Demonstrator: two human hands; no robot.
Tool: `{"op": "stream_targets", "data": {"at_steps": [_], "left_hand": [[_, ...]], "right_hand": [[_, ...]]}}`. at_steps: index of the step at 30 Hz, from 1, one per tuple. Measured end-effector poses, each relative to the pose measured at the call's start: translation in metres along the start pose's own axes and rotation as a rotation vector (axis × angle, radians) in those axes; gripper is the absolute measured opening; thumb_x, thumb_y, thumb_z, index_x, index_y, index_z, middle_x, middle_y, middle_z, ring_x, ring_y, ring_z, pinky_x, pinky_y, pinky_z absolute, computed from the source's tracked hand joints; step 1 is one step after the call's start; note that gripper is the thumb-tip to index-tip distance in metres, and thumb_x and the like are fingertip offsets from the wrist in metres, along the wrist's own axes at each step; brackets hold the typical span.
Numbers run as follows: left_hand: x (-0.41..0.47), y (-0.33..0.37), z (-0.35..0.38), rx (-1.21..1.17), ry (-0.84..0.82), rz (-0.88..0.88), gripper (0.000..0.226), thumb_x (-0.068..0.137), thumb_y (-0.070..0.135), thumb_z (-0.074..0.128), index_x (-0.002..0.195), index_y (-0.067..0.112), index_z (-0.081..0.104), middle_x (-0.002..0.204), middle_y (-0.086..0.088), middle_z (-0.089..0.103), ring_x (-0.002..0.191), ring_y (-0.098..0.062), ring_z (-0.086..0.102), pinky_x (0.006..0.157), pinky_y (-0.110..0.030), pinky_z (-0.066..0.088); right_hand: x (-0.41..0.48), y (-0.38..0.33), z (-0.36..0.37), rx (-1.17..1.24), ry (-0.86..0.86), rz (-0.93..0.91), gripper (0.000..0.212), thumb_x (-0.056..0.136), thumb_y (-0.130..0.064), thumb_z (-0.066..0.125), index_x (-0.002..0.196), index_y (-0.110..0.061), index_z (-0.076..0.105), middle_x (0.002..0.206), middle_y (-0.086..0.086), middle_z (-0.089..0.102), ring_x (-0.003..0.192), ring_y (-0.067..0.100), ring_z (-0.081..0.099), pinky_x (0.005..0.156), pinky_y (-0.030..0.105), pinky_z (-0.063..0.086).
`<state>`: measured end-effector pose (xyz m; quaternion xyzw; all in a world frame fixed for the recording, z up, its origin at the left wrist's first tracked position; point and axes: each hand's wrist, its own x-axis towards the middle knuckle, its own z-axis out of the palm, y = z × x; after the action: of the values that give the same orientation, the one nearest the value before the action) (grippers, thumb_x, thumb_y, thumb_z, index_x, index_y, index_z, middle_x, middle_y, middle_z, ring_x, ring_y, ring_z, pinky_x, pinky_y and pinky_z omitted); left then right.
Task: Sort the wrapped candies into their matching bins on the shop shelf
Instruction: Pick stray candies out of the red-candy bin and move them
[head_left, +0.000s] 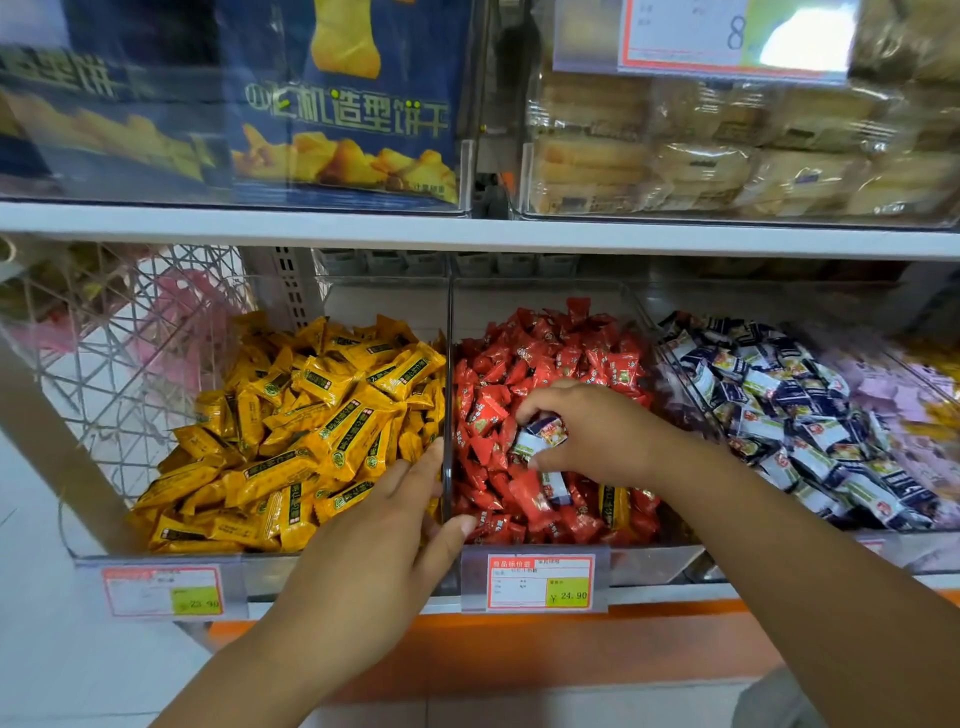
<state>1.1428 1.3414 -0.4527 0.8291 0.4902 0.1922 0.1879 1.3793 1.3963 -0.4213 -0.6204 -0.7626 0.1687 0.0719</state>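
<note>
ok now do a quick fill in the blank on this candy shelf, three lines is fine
1. The right hand pinches blue-and-white candies over the pile of ____ candies.
2. The left hand rests on the divider, its fingers on the side of the ____ candies.
3. The price tag just right of the left hand reads ____.

Missing words: red; yellow; 24.90

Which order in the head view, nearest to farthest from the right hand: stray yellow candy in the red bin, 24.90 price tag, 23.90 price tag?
1. stray yellow candy: red bin, just below the right hand, which grips a blue-and-white candy.
2. 24.90 price tag: lower, red bin's front.
3. 23.90 price tag: far left, under yellow bin.
</note>
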Motion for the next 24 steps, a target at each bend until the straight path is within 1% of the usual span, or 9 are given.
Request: {"op": "stream_targets", "data": {"at_steps": [6,10,12,14,16,20,21,22,24], "left_hand": [[0.001,0.002,-0.001,0.007,0.001,-0.002,0.087,0.07,0.075,0.007,0.151,0.044,0.007,0.12,0.023,0.038,0.094,0.005,0.052,0.072,-0.018,0.046],[0.001,0.004,-0.001,0.008,-0.001,-0.005,0.087,0.07,0.074,0.008,0.151,0.043,0.007,0.116,0.023,0.039,0.093,0.005,0.052,0.072,-0.019,0.047],[0.001,0.004,-0.002,0.003,-0.006,-0.011,0.087,0.069,0.074,0.008,0.151,0.044,0.007,0.119,0.021,0.039,0.092,0.005,0.053,0.071,-0.019,0.046],[0.0,0.004,-0.002,0.005,-0.005,-0.008,0.087,0.069,0.074,0.008,0.151,0.043,0.008,0.114,0.023,0.04,0.09,0.004,0.053,0.07,-0.019,0.046],[0.0,0.005,-0.002,0.015,-0.004,-0.003,0.087,0.07,0.074,0.007,0.151,0.042,0.01,0.108,0.023,0.039,0.09,0.003,0.053,0.069,-0.02,0.047],[0.0,0.005,-0.003,0.045,-0.002,-0.008,0.086,0.072,0.072,0.007,0.152,0.04,0.01,0.113,0.021,0.038,0.087,0.003,0.051,0.068,-0.019,0.046],[0.0,0.006,-0.003,0.047,-0.004,-0.011,0.086,0.072,0.072,0.007,0.152,0.04,0.009,0.114,0.021,0.038,0.086,0.003,0.05,0.068,-0.02,0.046],[0.0,0.006,-0.003,0.045,-0.006,-0.014,0.086,0.072,0.072,0.007,0.152,0.039,0.009,0.114,0.02,0.038,0.086,0.003,0.05,0.068,-0.021,0.046],[0.0,0.006,-0.003,0.043,-0.013,-0.014,0.086,0.072,0.072,0.007,0.152,0.039,0.009,0.113,0.02,0.037,0.087,0.002,0.051,0.068,-0.021,0.046]], "right_hand": [[-0.006,0.001,-0.009,0.077,0.111,-0.038,0.032,0.079,-0.029,0.078,0.106,-0.037,0.064,0.105,-0.012,0.057,0.096,0.008,0.052,0.08,0.025,0.042],[-0.016,-0.001,-0.025,0.107,0.223,-0.054,0.029,0.077,-0.034,0.078,0.102,-0.041,0.065,0.095,-0.015,0.057,0.095,0.006,0.05,0.083,0.029,0.042],[-0.02,-0.001,-0.033,0.236,0.251,-0.044,0.027,0.077,-0.029,0.078,0.098,-0.038,0.064,0.098,-0.012,0.056,0.092,0.005,0.053,0.08,0.022,0.045],[-0.025,0.001,-0.038,0.346,0.234,-0.012,0.026,0.082,-0.019,0.074,0.095,-0.036,0.06,0.104,-0.01,0.053,0.086,0.005,0.057,0.07,0.014,0.044],[-0.031,0.003,-0.041,0.311,0.184,0.017,0.022,0.087,-0.014,0.065,0.091,-0.033,0.054,0.109,-0.013,0.051,0.072,0.0,0.06,0.059,0.014,0.041],[-0.034,0.004,-0.036,0.152,-0.002,0.06,0.015,0.097,-0.016,0.05,0.102,-0.029,0.051,0.101,-0.01,0.054,0.047,-0.004,0.044,0.045,0.011,0.034],[-0.033,0.003,-0.032,0.11,-0.052,0.068,0.019,0.099,-0.019,0.048,0.112,-0.032,0.051,0.107,-0.012,0.051,0.054,-0.006,0.047,0.051,0.009,0.035],[-0.031,0.003,-0.027,0.054,-0.091,0.072,0.026,0.101,-0.024,0.047,0.123,-0.036,0.049,0.117,-0.011,0.048,0.072,-0.008,0.052,0.064,0.011,0.038],[-0.025,0.005,-0.018,-0.038,-0.119,0.103,0.034,0.099,-0.033,0.051,0.132,-0.039,0.049,0.132,-0.004,0.044,0.11,0.009,0.05,0.089,0.022,0.038]]}}
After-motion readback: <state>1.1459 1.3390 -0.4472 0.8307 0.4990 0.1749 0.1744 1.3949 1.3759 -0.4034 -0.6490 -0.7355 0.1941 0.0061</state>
